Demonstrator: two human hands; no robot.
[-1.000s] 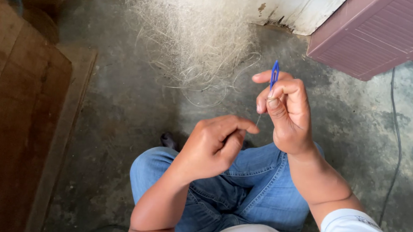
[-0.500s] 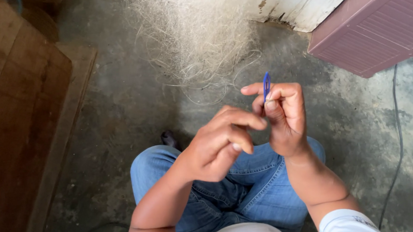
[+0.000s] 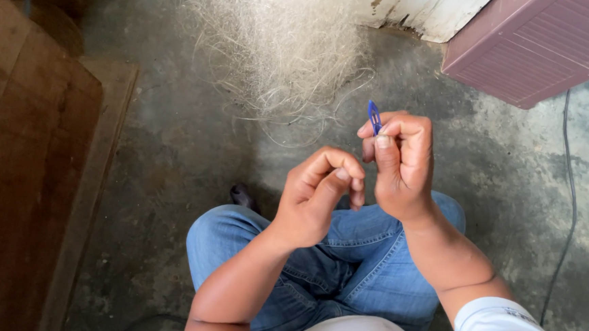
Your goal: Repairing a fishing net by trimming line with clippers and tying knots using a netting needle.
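My right hand (image 3: 402,166) pinches a small blue plastic netting needle (image 3: 374,116) between thumb and fingers, its pointed tip sticking up. My left hand (image 3: 320,194) hovers just left of it with fingers curled and thumb against the fingertips; whether a thin line runs between them is too fine to see. Both hands are raised above my knees in blue jeans (image 3: 341,265). A heap of pale, fine fishing net (image 3: 280,47) lies on the concrete floor ahead of them.
A dark wooden panel (image 3: 22,175) and a wooden board stand at the left. At the top right sits a pink slatted box (image 3: 538,31) against a white wall. A thin black cable (image 3: 569,203) runs down the floor on the right.
My left hand has risen and come closer to the right hand. The right hand has turned the blue needle more upright and shifted slightly left.
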